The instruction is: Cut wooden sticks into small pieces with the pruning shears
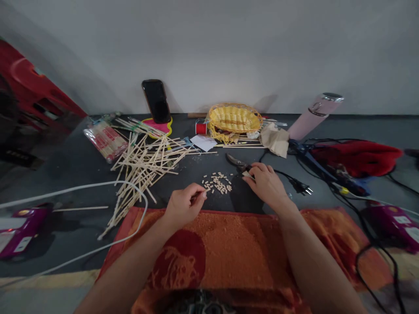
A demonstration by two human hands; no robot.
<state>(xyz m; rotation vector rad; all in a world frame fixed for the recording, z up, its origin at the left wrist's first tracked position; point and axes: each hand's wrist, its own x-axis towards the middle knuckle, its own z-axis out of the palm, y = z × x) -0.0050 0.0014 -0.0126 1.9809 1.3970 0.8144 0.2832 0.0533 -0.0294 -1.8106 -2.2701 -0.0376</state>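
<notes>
My left hand (183,204) is closed, with thumb and forefinger pinching a short piece of wooden stick (207,190). Just beyond its fingertips lies a loose heap of small cut stick pieces (222,187) on the dark tabletop. My right hand (266,183) is closed around a small flat tan piece (248,174), whose material I cannot make out. Pruning shears (236,162) lie right by the right fingers, blades pointing left, with the handles partly hidden. An orange towel (238,244) is spread under my forearms.
Long wooden sticks (147,165) sprawl at left. Along the wall stand a phone (156,101), a red thread spool (200,127), a yellow basket (235,118) and a pink bottle (309,117). A black plug (301,187) and cords lie right; a white cable (81,188) crosses left.
</notes>
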